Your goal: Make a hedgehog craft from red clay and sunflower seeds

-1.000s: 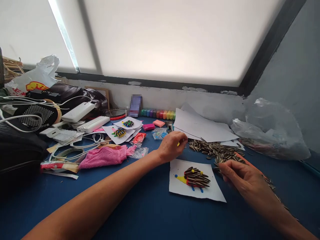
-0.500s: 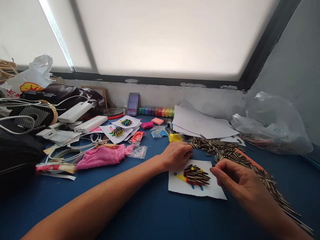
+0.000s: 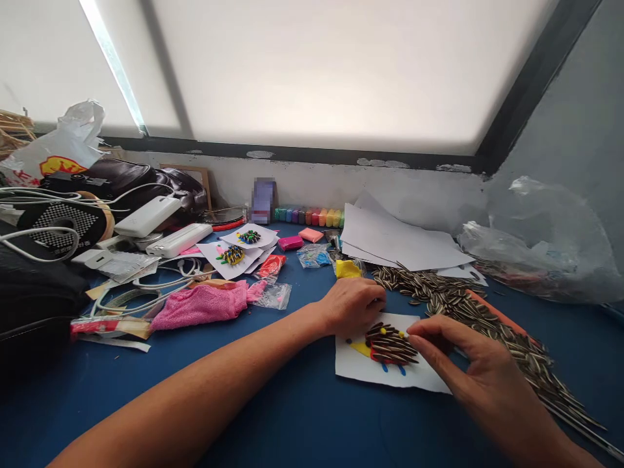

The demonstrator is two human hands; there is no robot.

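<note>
A sheet of white paper (image 3: 355, 374) lies on the table, carrying a hedgehog figure (image 3: 392, 344). Its pointed face is yellow clay, its body red clay covered with striped sunflower seeds, its feet blue; small yellow balls sit on the seeds. At the paper's far edge rests my left hand (image 3: 353, 304), fingers curled, their tips hidden. My right hand (image 3: 468, 354) is closed in a pinch at the figure's right end, beside a yellow ball. Whatever is between its fingertips is too small to make out. A pile of sunflower seeds (image 3: 448, 302) spreads behind and right of this hand.
Yellow clay (image 3: 348, 268) lies beyond my left hand. White sheets (image 3: 400, 237) and a clear plastic bag (image 3: 550, 253) stand at the back right. Two finished figures on paper (image 3: 236, 253), a pink cloth (image 3: 202, 309), power banks (image 3: 179, 240) and cables crowd the left.
My right hand has moved left, bringing its pinched fingertips to the right end of the seed-covered body. My left hand stays on the paper's far edge. The whole view has shifted slightly.
</note>
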